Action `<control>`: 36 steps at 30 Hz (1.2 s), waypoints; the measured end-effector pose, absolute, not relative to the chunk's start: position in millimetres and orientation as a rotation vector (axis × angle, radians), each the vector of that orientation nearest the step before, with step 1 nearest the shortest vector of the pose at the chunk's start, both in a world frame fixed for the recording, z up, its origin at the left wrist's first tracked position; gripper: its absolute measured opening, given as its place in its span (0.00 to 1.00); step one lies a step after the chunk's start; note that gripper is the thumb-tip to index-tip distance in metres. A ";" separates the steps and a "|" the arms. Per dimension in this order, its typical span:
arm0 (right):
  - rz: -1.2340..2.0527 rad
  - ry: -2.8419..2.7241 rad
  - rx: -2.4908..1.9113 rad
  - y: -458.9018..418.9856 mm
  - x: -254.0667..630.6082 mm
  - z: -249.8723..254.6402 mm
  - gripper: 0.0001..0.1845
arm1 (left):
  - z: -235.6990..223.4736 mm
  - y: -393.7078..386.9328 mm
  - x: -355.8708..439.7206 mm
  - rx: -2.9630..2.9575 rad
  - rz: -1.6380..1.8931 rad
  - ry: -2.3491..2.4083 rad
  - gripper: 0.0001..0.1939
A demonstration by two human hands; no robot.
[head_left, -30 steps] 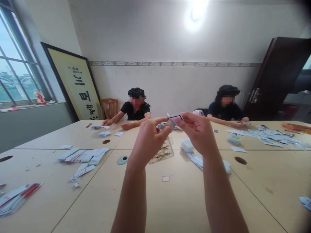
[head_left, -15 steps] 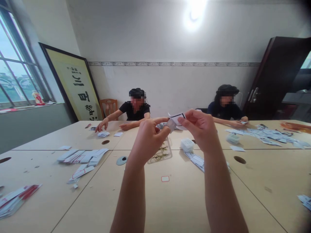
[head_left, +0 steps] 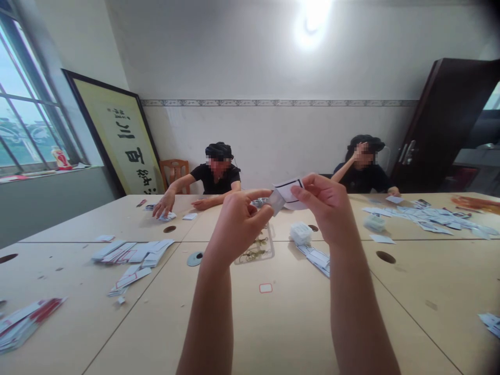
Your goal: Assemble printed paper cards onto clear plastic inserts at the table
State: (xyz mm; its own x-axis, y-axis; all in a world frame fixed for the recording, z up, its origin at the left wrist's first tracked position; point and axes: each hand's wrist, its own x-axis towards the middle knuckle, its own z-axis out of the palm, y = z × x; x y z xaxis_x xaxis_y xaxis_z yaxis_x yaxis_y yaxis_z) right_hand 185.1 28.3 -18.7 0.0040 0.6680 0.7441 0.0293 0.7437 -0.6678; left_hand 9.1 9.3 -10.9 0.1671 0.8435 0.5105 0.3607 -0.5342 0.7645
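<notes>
Both my hands are raised above the table, pinching one small white card with a black border (head_left: 288,191). My left hand (head_left: 238,224) grips its lower left corner between thumb and forefinger. My right hand (head_left: 326,208) holds its right side, fingers curled. Below the hands lie a clear tray with small greenish items (head_left: 255,250), a small white box (head_left: 301,233) and a row of white cards (head_left: 317,258).
Piles of white and red-edged cards (head_left: 130,252) lie at the left, more at the near left edge (head_left: 23,320). Two people sit across the table (head_left: 273,323); the left one reaches for cards (head_left: 166,214). Scattered cards (head_left: 429,219) cover the far right. A dark door (head_left: 445,120) stands at right.
My right hand has lifted and tilted the card a little up and right. The left person reached out over cards. The right person raised a hand to the face.
</notes>
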 end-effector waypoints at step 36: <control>0.394 -1.313 -0.601 40.8 194.0 -19.7 0.16 | -7.6 -0.7 5.6 2.095 1.217 0.972 0.09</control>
